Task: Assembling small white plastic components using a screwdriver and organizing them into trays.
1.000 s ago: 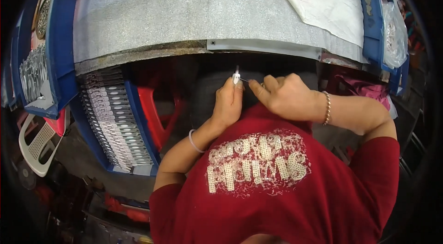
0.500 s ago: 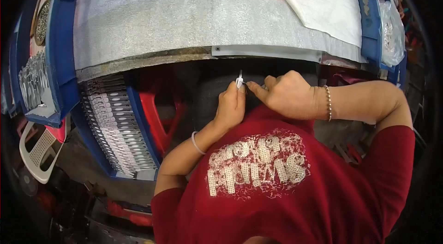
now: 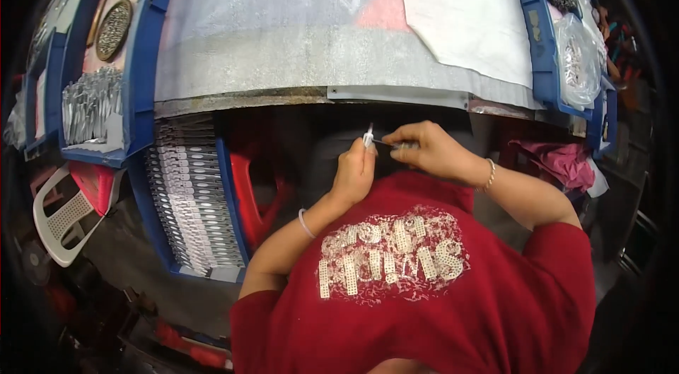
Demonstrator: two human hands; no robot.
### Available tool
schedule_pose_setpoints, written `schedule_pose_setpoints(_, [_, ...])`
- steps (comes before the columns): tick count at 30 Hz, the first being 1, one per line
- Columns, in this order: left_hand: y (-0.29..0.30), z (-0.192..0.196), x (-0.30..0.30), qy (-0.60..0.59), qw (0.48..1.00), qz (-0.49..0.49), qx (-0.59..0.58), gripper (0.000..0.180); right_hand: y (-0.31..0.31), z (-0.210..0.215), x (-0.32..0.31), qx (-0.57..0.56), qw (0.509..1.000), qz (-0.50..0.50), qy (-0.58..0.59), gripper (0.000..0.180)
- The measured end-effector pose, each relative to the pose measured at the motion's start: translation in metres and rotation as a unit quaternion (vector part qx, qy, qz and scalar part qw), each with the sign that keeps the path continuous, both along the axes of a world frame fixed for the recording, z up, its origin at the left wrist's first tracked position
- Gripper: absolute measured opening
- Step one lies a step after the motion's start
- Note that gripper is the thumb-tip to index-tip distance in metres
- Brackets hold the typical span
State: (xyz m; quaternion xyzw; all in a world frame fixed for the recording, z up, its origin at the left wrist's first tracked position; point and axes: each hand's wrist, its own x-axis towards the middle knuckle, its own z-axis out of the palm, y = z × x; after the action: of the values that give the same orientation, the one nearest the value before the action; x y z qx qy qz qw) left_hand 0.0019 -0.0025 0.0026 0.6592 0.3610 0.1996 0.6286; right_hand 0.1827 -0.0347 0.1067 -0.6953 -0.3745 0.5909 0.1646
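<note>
Over my lap, just below the table's front edge, my left hand [image 3: 353,172] is closed around a small white piece [image 3: 368,139] with a narrow tip pointing up and away. My right hand [image 3: 438,153] is beside it, fingers curled around a thin dark metal rod [image 3: 382,142]. The rod's end meets the side of the white piece. Most of the rod is hidden in my right fingers, so its exact kind cannot be made out.
The table [image 3: 283,56] is covered with pale sheeting, and a white cloth [image 3: 467,20] lies on it. To the left, a blue crate [image 3: 230,211] holds rows of metal parts. A blue bin [image 3: 138,91] above contains metal pieces, a round dish [image 3: 114,30] and a hammer [image 3: 102,8]. A plastic bag [image 3: 576,63] sits at right.
My right hand has turned and drawn slightly back, with its elbow lower and closer in. The rod shows more clearly now. The whole view has shifted, revealing more of the table and left bins.
</note>
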Motion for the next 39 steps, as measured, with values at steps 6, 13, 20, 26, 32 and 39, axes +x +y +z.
schedule_pose_setpoints(6, [-0.004, 0.009, -0.007, -0.029, 0.976, 0.015, -0.215, 0.023, -0.022, 0.039, -0.004, 0.24, 0.929, 0.216, -0.182, 0.038])
schedule_pose_setpoints(13, [-0.002, 0.011, -0.006, -0.057, 0.947, 0.017, -0.315, 0.022, -0.027, 0.029, -0.004, 0.283, 0.901, 0.253, -0.21, 0.036])
schedule_pose_setpoints(20, [-0.001, 0.013, -0.005, -0.036, 0.948, 0.014, -0.316, 0.022, -0.021, 0.026, 0.001, 0.291, 0.902, 0.25, -0.197, 0.032])
schedule_pose_setpoints(26, [-0.004, 0.003, 0.002, 0.007, 1.0, 0.006, -0.029, 0.022, -0.008, 0.025, -0.014, 0.236, 0.857, 0.336, -0.311, 0.03])
schedule_pose_setpoints(32, [-0.001, 0.003, 0.0, 0.021, 0.999, -0.005, -0.033, 0.022, 0.022, 0.014, 0.005, 0.183, 0.942, 0.204, -0.194, 0.017])
schedule_pose_setpoints(39, [0.004, 0.003, -0.004, 0.018, 0.976, -0.021, -0.217, 0.022, 0.023, 0.024, -0.001, 0.281, 0.8, 0.43, -0.311, 0.025])
